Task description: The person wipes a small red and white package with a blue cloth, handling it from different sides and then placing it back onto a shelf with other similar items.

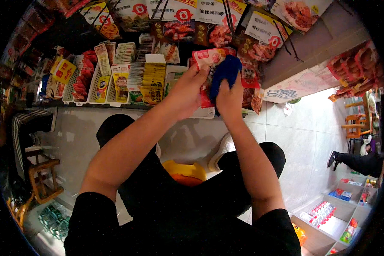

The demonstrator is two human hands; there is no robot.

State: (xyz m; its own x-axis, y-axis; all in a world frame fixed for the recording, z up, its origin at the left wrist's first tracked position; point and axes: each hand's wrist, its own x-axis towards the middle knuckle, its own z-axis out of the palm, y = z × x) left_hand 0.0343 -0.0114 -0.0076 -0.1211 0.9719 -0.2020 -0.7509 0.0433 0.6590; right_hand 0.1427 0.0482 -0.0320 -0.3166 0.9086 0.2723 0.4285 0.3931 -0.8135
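Note:
My left hand (188, 93) pinches a red and white snack packet (202, 56) between thumb and fingers, above the front of the display. Closed around a bunched dark blue cloth (227, 70), my right hand (229, 102) presses it against the packet's right side. The cloth hides much of the packet. Behind both hands lie more red snack packets (260, 53). To the left of my left hand, upright yellow packets (153, 81) stand in a row.
White plastic baskets (117, 103) of small packets line the display's front. Between my feet sits a rounded yellow object (175, 167). Wooden stools (42, 177) stand at left. A compartmented shelf (318, 237) fills the lower right; another person's leg (356, 163) shows at right.

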